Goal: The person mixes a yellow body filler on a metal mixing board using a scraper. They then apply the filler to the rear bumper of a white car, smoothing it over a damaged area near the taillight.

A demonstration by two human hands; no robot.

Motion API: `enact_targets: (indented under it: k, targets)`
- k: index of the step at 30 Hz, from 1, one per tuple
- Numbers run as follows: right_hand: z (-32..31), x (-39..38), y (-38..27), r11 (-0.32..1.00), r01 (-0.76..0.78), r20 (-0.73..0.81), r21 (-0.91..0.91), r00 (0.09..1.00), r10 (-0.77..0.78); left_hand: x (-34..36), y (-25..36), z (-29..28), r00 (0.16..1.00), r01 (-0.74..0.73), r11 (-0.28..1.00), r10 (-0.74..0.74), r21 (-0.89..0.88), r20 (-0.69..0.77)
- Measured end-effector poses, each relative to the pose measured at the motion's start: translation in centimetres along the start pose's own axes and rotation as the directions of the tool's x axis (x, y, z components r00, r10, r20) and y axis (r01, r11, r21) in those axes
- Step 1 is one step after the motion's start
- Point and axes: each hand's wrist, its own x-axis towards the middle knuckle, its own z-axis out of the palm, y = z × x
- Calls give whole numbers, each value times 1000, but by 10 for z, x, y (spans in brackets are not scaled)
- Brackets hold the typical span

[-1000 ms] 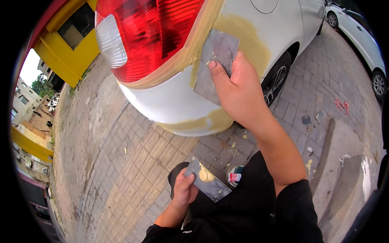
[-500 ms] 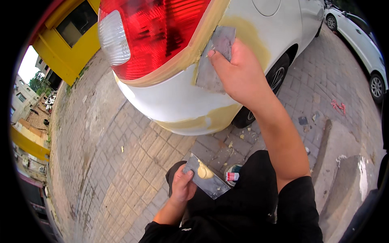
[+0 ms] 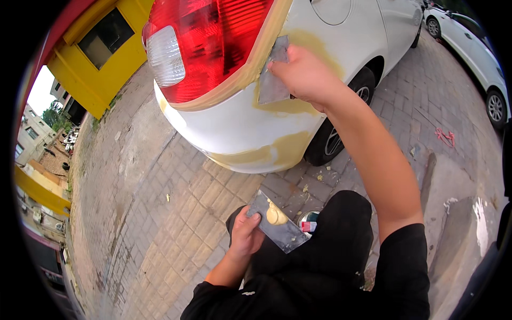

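Note:
My right hand (image 3: 309, 74) grips a flat grey filler spreader (image 3: 274, 87) and presses it to the rear corner of a white car (image 3: 224, 125), beside the red tail light (image 3: 213, 48). Masking tape (image 3: 234, 88) edges the lamp. Yellowish body filler (image 3: 317, 45) coats the panel around the spreader, and another filler patch (image 3: 290, 149) lies low on the bumper. Down by my knees, my left hand (image 3: 246, 232) pinches a second grey plate (image 3: 285, 234) at its edge. A lump of cream-coloured filler (image 3: 276, 214) sits on that plate.
Behind the plate, an open tin (image 3: 308, 220) stands beside my leg. A concrete kerb block (image 3: 461, 234) is at the right. The car's rear wheel (image 3: 330, 144) rests on brick paving (image 3: 160, 234) strewn with filler crumbs. Another white car (image 3: 474, 53) is parked far right.
My right hand has shifted the spreader slightly, its visible face now narrower, and more filler shows below it. The whole view has shifted a little. My left hand still holds the loaded plate.

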Motion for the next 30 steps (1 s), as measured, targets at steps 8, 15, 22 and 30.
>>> enact_targets:
  k: [8,15,22,30]
  targets:
    - [-6,-12,3,999,-34,10,39,999,34,-2,6,8,999,-48,998,47,29,22]
    - [-9,-16,12,1000,7,3,-12,1000,-7,-1,13,7,998,-59,998,59,21,-8]
    - [8,-33,17,984,105,-133,-147,983,-125,7,13,6,999,-21,999,22,32,-49]
    - [20,-43,34,964,233,-182,-129,950,-254,17,18,3,1000,-6,999,7,44,-28]
